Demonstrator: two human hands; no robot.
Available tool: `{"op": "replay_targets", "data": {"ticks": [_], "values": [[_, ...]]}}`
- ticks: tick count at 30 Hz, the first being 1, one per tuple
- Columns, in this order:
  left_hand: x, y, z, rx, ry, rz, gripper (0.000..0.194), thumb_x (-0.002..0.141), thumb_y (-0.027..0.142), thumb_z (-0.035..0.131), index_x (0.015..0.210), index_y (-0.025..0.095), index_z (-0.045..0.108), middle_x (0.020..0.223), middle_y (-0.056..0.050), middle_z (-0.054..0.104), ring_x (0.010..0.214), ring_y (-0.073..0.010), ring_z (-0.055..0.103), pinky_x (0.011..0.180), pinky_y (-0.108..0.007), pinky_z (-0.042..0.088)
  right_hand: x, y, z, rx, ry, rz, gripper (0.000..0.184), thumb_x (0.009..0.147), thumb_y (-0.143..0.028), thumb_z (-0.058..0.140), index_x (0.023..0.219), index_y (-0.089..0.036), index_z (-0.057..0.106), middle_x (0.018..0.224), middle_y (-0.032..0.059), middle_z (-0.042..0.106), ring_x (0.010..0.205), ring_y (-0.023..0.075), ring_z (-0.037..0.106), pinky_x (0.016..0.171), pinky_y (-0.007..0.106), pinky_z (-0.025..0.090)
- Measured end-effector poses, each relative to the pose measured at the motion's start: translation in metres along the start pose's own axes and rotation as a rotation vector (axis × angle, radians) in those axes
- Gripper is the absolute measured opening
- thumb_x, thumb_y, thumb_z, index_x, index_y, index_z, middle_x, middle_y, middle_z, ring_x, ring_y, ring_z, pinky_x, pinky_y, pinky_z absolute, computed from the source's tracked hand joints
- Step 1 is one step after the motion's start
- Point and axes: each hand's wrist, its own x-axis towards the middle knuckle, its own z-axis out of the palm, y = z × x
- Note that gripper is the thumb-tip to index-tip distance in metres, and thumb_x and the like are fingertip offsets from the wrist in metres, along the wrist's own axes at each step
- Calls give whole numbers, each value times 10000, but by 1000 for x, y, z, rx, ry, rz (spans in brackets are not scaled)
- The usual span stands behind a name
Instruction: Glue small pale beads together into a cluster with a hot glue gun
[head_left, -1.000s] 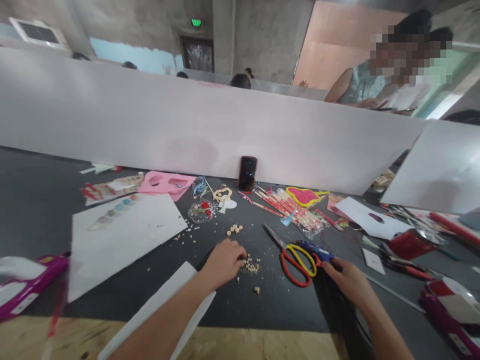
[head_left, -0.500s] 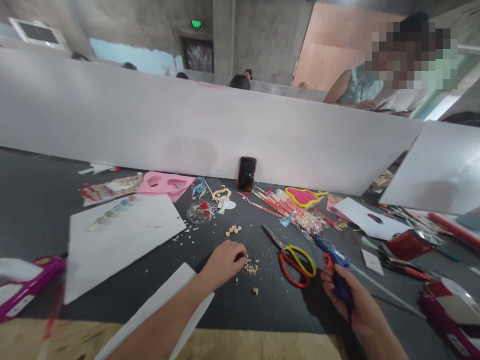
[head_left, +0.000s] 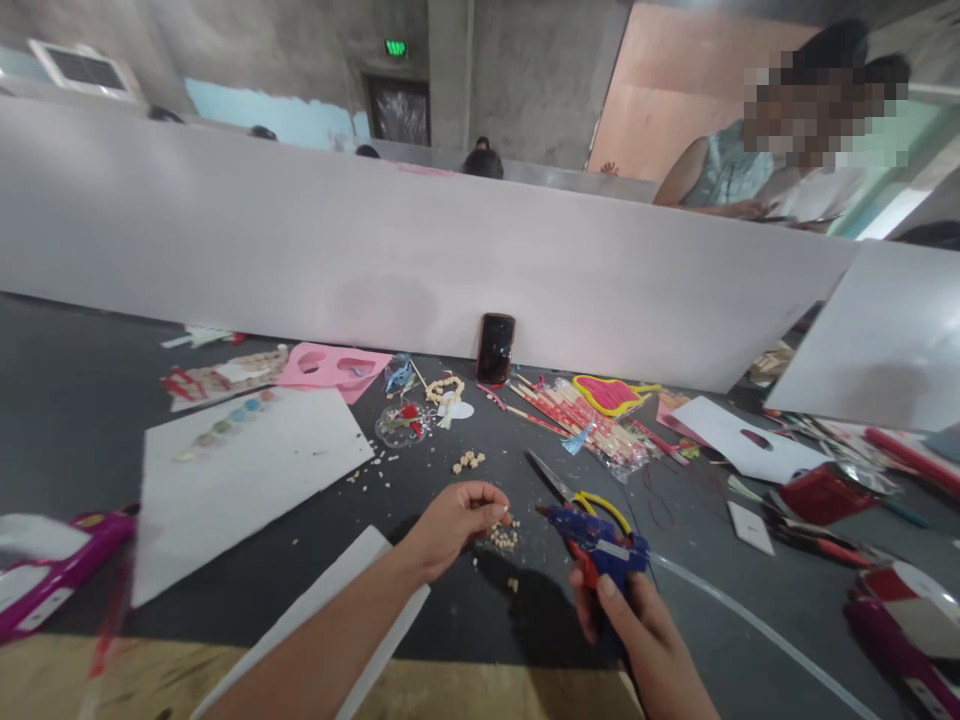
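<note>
My right hand (head_left: 637,625) grips a blue glue gun (head_left: 596,540) by its handle, nozzle pointing left toward my left hand. My left hand (head_left: 457,520) hovers just above the dark table, fingers pinched on a small pale bead near the nozzle. Under it lies a little heap of pale beads (head_left: 504,538), with another cluster (head_left: 469,460) farther back. Red and yellow scissors (head_left: 577,495) lie partly hidden behind the glue gun.
A white sheet (head_left: 247,470) lies at left, a phone (head_left: 496,347) leans on the white partition (head_left: 375,250), and a packet of sticks (head_left: 592,420) and craft scraps lie at right. People sit behind the partition.
My right hand lifted the glue gun from beside the scissors and carried it left toward my left hand. My left hand rose from the bead heap with a bead pinched.
</note>
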Motion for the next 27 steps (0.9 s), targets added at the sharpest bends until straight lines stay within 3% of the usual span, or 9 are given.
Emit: {"op": "replay_targets", "data": {"ticks": [9,27], "values": [[-2,-1,3,-196,7,-55,289,568,316,761,727,117,623,661,-14,608,532,-57,462,541,-188,337,-4,6,10,-204,-6,-104,320,821,-470,458,835,-180,593,668,25,579,590,150,503,580,274,422],[-1,1,5,-182,35,-60,296,539,321,774,698,116,631,617,-10,599,518,-66,462,523,-195,322,-5,7,10,-316,21,-118,334,804,-493,452,820,-184,576,691,26,573,625,161,508,604,277,431]]}}
